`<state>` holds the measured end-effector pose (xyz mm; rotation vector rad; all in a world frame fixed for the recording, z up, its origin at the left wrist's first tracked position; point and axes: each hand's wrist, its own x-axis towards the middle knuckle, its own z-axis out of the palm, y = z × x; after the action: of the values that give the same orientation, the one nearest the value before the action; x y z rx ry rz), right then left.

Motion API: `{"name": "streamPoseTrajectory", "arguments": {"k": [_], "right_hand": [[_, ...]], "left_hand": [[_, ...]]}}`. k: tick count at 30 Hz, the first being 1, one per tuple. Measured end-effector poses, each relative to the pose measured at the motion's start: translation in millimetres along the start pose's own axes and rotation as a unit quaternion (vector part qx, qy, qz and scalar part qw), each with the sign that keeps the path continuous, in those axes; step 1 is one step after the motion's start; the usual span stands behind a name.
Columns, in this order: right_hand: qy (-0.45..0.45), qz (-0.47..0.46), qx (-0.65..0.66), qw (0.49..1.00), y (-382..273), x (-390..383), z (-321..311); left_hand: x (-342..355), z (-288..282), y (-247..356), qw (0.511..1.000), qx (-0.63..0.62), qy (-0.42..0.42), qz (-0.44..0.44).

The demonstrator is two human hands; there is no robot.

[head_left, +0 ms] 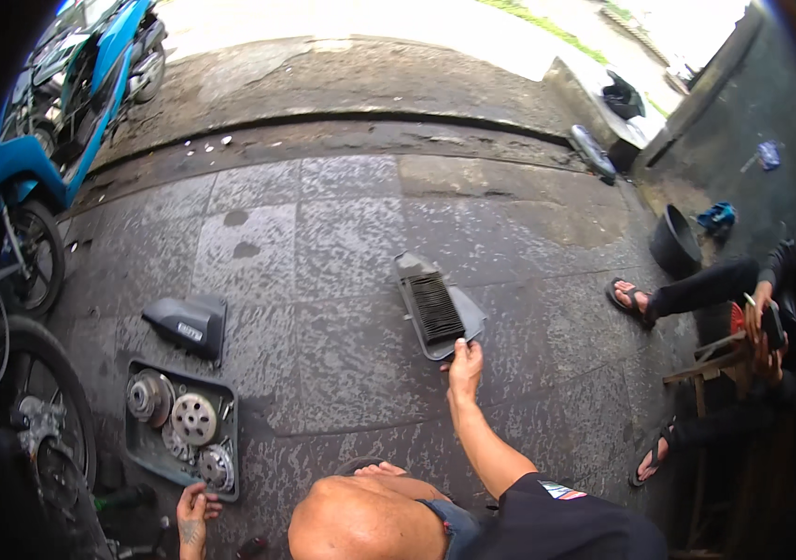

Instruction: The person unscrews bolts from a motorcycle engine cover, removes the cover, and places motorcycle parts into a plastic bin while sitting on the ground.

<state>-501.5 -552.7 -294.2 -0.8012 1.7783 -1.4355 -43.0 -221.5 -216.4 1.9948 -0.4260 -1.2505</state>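
My right hand grips the near end of a grey plastic air filter housing, tilted, with a dark pleated filter inside it. My left hand is low at the left, its fingers loosely curled and apart beside the near rim of a plastic tray; whether it touches the rim I cannot tell. The tray holds several metal parts, among them a perforated round clutch bell. A dark grey plastic cover lies on the paving just beyond the tray.
Motorbikes and a wheel line the left. At the right another person sits with sandalled feet, holding a dark object. A bucket, a blue cloth and a helmet are behind. A drainage slot crosses ahead.
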Motion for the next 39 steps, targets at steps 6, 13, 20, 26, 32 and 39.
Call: {"name": "streamPoseTrajectory", "arguments": {"k": [6,13,20,26,32,39], "right_hand": [[-0.134,0.075,0.062,0.986,7,-3,-20],[-0.515,0.201,0.060,0.831,-30,-149,31],[-0.819,-0.028,-0.224,0.527,-23,-171,111],[-0.487,-0.481,-0.218,0.695,-44,-140,335],[-0.511,-0.474,-0.435,0.570,-33,-183,420],[-0.524,-0.491,-0.477,0.507,-46,-194,464]], "left_hand": [[1,35,51,0.997,0.031,-0.054,0.041],[-29,114,47,0.927,-0.276,-0.227,0.115],[-36,111,48,0.879,-0.468,0.025,0.087],[-49,73,59,0.882,-0.454,0.105,0.067],[-68,52,33,0.906,-0.404,0.108,-0.066],[-89,18,2,0.906,-0.408,0.078,-0.080]]}}
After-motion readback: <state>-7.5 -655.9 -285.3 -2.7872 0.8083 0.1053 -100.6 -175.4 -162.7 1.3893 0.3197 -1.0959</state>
